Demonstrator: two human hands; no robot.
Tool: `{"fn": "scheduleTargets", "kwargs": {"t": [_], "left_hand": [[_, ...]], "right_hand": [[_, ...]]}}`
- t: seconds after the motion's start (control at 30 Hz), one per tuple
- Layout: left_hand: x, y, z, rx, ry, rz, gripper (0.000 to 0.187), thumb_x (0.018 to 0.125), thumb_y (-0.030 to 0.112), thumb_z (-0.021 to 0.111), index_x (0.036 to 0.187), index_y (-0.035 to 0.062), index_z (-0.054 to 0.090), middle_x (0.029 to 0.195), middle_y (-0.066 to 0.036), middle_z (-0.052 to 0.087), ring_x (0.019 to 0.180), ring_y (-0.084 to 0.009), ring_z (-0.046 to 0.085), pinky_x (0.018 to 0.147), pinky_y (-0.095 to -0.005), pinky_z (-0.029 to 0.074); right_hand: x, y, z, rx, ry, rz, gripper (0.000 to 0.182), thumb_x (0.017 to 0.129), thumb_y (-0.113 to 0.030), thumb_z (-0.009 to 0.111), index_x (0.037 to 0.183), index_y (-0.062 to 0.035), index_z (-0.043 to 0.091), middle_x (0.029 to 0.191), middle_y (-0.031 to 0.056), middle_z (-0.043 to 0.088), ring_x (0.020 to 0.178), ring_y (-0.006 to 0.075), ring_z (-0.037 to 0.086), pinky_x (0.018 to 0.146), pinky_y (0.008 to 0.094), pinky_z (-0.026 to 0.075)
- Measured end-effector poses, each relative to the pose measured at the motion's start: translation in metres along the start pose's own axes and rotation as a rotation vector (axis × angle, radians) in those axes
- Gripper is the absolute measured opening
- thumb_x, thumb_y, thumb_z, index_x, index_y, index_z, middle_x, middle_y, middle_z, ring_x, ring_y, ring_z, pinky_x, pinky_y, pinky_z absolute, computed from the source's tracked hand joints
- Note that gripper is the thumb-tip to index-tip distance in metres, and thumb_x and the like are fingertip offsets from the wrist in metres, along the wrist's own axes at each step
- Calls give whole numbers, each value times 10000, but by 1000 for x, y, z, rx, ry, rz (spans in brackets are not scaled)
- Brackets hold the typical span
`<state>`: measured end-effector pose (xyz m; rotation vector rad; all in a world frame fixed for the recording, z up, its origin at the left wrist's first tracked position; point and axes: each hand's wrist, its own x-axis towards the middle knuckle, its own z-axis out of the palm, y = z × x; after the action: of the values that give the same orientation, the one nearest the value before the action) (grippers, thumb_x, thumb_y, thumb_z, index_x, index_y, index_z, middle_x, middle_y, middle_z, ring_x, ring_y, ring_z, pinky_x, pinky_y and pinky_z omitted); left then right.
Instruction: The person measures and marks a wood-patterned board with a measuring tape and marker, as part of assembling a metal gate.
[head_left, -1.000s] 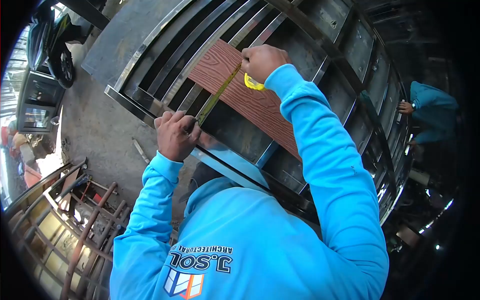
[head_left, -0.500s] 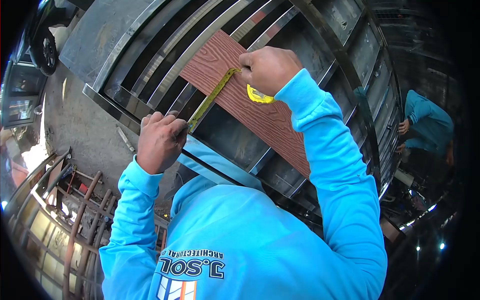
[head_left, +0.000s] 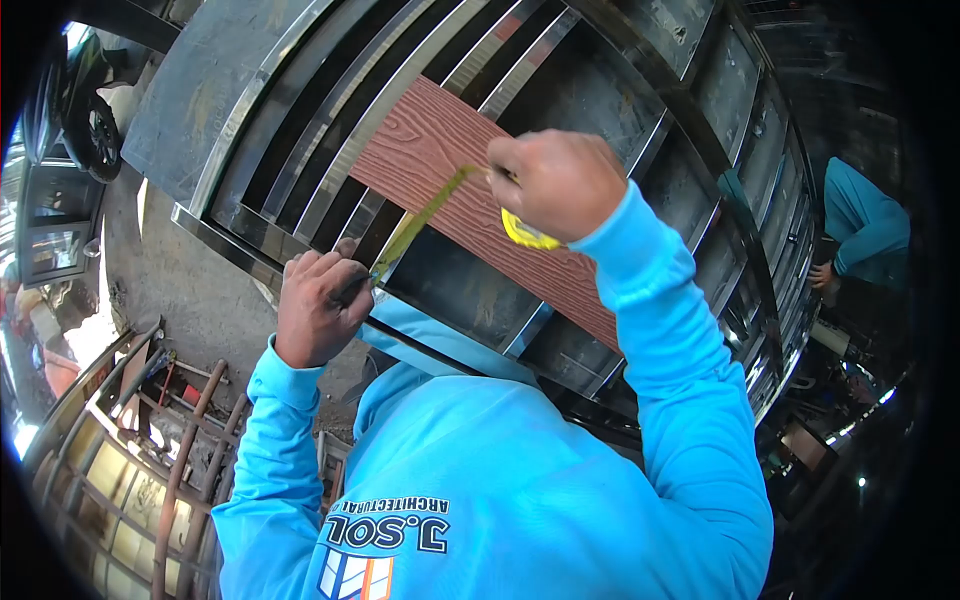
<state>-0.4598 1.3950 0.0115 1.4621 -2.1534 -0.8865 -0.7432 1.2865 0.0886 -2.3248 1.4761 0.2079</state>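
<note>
A yellow tape measure (head_left: pixel 527 232) hangs beneath my right hand (head_left: pixel 558 185), whose fingers are closed on the blade near the case. The blade slants down over a reddish-brown wood-grain board (head_left: pixel 440 140) to my left hand (head_left: pixel 325 300). The fingers of that hand pinch the blade's other end at the near edge of a dark metal frame (head_left: pixel 235 240). The board lies across the shiny metal slats of the frame. Its far lower part passes behind my right forearm.
A person in a blue sleeve (head_left: pixel 870 220) is at the right, one hand at the frame's side. Rusty metal bars (head_left: pixel 180 450) stand at the lower left. A motorcycle wheel (head_left: pixel 95 135) shows at the upper left.
My right hand has moved slightly right and down with the tape case, and is blurred. The view has shifted a little. The other person's arm sits in a different pose.
</note>
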Motion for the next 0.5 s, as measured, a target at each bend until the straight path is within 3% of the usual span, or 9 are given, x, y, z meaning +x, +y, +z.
{"fn": "scheduleTargets", "kwargs": {"t": [0.07, 0.13, 0.2, 0.27, 0.4, 0.5], "left_hand": [[-3, 0, -4, -104, 11, 32, 142, 726, 55, 727, 855, 61, 667, 817, -80, 631, 764, -269, 546, 719, -389, 415], [-5, 4, -6, -168, -41, 104, 161, 717, 39, 725, 865, 53, 665, 796, -82, 609, 762, -276, 549, 715, -391, 423], [0, 10, -4, -146, -227, 205, 230, 713, 62, 732, 932, 84, 666, 819, -62, 603, 804, -276, 571, 752, -408, 435], [12, 16, 0, -167, -286, 245, 269, 727, 65, 737, 983, 88, 657, 845, -67, 607, 811, -279, 572, 750, -408, 446], [75, 17, -5, -18, 34, 304, 270, 755, -19, 715, 1009, 55, 662, 911, -102, 633, 862, -315, 609, 756, -392, 490], [129, 9, 7, 229, 209, 407, 223, 802, 64, 711, 1018, 96, 670, 1043, -109, 637, 980, -320, 595, 846, -423, 486]], "right_hand": [[-37, -3, -5, 197, -21, -18, 225, 886, -323, 654, 946, -108, 690, 792, 132, 695, 751, 345, 687, 677, 478, 539], [-69, -8, 7, 395, -180, -74, 216, 893, -321, 651, 937, -113, 692, 794, 129, 696, 752, 349, 683, 664, 458, 539], [-91, -19, 30, 478, -322, -70, 217, 891, -315, 660, 939, -108, 698, 798, 129, 700, 755, 344, 686, 658, 453, 536], [-106, -31, 59, 453, -166, -36, 195, 883, -299, 667, 884, -104, 680, 765, 101, 677, 715, 329, 673, 642, 470, 524], [-115, -51, 101, 226, 118, 36, 171, 871, -277, 683, 824, -115, 654, 765, 63, 630, 656, 278, 644, 591, 437, 480], [-110, -64, 117, 125, 208, -1, 114, 852, -243, 691, 833, -137, 655, 781, 32, 600, 658, 219, 623, 592, 382, 438]]}}
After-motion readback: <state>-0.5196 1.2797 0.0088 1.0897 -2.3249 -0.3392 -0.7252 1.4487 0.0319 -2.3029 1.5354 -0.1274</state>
